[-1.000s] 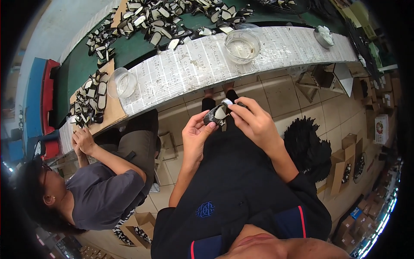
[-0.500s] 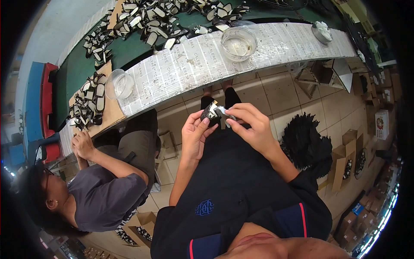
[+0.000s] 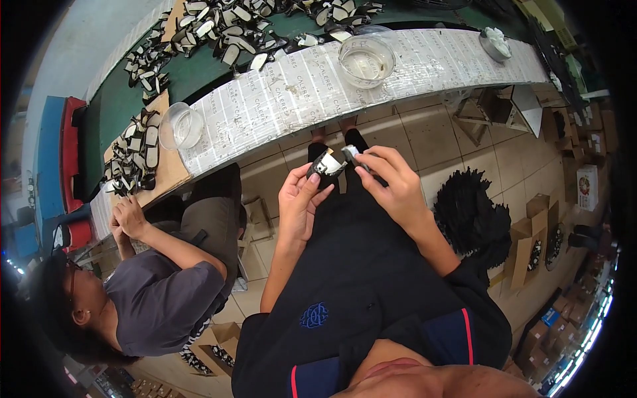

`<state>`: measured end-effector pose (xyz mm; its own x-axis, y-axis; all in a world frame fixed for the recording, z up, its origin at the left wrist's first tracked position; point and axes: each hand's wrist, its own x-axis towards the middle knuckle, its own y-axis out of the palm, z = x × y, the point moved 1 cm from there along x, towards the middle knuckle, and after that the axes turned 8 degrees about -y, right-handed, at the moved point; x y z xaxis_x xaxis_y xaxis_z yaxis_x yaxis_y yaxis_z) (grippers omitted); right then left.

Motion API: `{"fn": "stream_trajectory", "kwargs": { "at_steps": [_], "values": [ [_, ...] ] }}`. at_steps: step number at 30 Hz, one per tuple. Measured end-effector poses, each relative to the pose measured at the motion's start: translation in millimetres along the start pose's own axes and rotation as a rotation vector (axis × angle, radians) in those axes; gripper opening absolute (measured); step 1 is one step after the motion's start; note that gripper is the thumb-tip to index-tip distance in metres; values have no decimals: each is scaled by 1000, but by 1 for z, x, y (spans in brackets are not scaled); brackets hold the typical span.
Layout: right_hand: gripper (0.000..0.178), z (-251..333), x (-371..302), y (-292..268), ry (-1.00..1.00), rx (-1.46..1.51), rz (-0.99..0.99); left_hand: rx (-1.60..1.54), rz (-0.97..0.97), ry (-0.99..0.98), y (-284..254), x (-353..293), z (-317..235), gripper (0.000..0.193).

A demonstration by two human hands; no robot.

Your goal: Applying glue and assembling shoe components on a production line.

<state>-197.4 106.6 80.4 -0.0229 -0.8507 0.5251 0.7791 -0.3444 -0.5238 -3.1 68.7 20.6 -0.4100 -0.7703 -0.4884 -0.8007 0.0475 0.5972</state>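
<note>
Over my lap, my left hand (image 3: 298, 199) is closed round a small black piece with a white face (image 3: 328, 164), which looks like a shoe part. Thumb and fingers grip its lower left side, and the white face is turned up. Just to the right, my right hand (image 3: 391, 182) pinches a small dark-and-white piece (image 3: 350, 152), perhaps a bit of cloth; its kind is unclear. A narrow gap shows between the two pieces. The curled fingers hide part of what the right hand holds.
A covered bench edge (image 3: 292, 99) curves ahead, bearing clear plastic tubs (image 3: 366, 63) and a bowl of white material (image 3: 495, 45). Black-and-white pieces (image 3: 232, 36) heap on the green surface behind. Left sits a co-worker (image 3: 166, 285). Right, a black pile (image 3: 471, 219) and open carton (image 3: 531, 245).
My right hand has moved its dark-and-white piece slightly away from the left-hand piece, which now shows more of its white face. My left hand stays nearly in place.
</note>
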Motion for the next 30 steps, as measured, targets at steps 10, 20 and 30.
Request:
{"fn": "stream_trajectory", "kwargs": {
  "at_steps": [10, 20, 30],
  "values": [
    [26, 8, -2, 7, 5, 176, 56, -14, -9, 4, 2, 1, 1, 27],
    [23, -7, -2, -2, 0, -26, -49, -23, -25, 14, -3, 0, 1, 28],
    [22, -30, -4, -26, 141, 30, -186, 91, -121, 239, 2, -1, -28, 32]
  ]
}}
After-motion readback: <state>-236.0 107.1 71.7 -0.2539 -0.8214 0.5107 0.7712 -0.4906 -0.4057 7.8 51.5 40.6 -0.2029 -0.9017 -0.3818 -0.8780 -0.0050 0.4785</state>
